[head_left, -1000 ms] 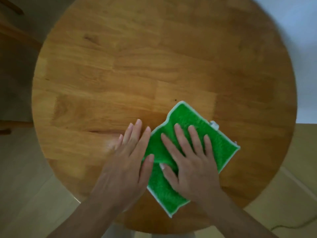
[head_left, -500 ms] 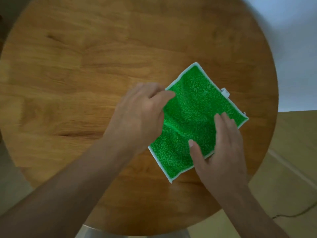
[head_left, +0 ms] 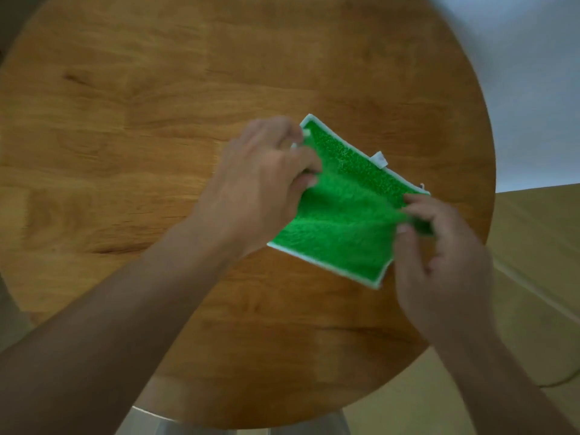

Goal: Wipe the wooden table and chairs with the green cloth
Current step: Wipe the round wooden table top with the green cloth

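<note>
A round wooden surface fills most of the view, its grain running roughly left to right. Past its right edge lies pale wooden floor, with a white wall above it at upper right. A thin dark cable curves across the floor at lower right. Below the near rim, a pale grey base of the surface shows. Nothing else lies on the wood, and nothing stands between the hands and the cloth.

The green cloth sits right of centre on the surface, a roughly square piece with white edging, turned like a diamond. Its far corner points up and to the left, its near corner down and to the right; no side is clearly longer than another. A small white tag sticks out from the upper right edge. The fabric is rumpled and partly lifted between the two hands.

The left hand has its fingers curled round the cloth's upper left edge, gripping it. The right hand pinches the cloth's right corner, the fingers bunched on the fabric. Both forearms reach in from the bottom of the view. The picture is somewhat blurred.
</note>
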